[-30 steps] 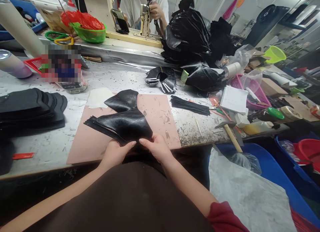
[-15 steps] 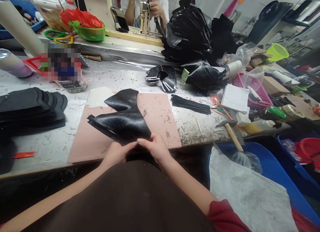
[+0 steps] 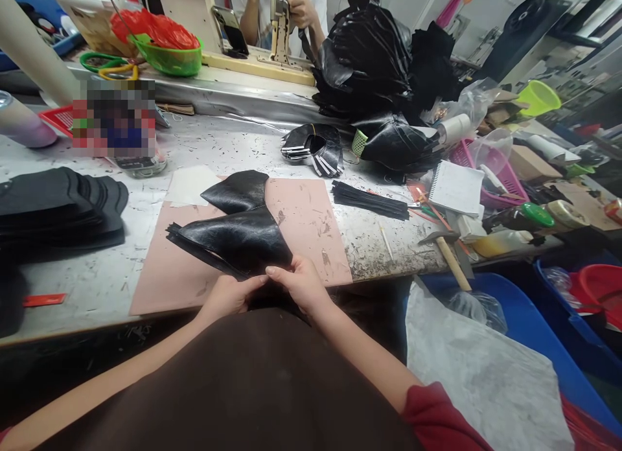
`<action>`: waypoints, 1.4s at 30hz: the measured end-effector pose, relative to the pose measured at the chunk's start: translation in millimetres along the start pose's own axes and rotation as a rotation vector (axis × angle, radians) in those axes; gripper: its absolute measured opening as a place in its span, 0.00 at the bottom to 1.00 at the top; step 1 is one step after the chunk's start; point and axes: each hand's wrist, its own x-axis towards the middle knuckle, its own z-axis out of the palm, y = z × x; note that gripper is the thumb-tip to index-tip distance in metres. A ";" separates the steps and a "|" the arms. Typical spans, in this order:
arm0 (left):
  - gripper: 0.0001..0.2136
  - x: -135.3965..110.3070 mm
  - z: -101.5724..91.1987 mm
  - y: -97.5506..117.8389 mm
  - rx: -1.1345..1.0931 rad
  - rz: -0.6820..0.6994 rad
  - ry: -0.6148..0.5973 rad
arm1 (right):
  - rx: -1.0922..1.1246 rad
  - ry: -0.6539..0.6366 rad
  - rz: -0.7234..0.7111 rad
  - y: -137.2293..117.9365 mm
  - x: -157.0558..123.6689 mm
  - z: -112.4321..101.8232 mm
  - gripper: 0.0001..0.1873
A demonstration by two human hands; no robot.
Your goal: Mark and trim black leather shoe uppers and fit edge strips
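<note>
A stack of shiny black leather pieces [image 3: 236, 240] lies fanned on a pink cutting mat [image 3: 311, 224] at the near edge of the worktable. My left hand [image 3: 228, 297] and my right hand [image 3: 297, 284] both pinch the near corner of that stack, fingertips meeting on top. A second black leather piece [image 3: 239, 190] lies behind the stack on the mat.
Dark flat pieces [image 3: 58, 201] are piled at the left. Black strips [image 3: 369, 201], a hammer [image 3: 449, 253], a notebook [image 3: 454, 188] and bottles crowd the right. Black leather heaps [image 3: 379, 62] rise at the back, where another person [image 3: 301, 13] works at a machine. A blue bin [image 3: 525, 328] stands below right.
The hands and the leather stack have stayed almost where they were; my fingertips have closed together on the stack's near corner. The view has shifted slightly.
</note>
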 end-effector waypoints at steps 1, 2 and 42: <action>0.10 0.0 -0.1 -0.5 -0.005 -0.001 -0.002 | -0.005 0.002 0.001 0.0 -0.1 0.1 0.12; 0.10 0.1 -0.4 -0.9 -0.007 0.000 -0.004 | -0.009 0.001 0.001 -0.2 -0.2 0.3 0.12; 0.14 20.0 0.2 3.6 0.077 -0.200 0.015 | -1.159 0.057 -0.105 -32.4 17.0 -28.8 0.19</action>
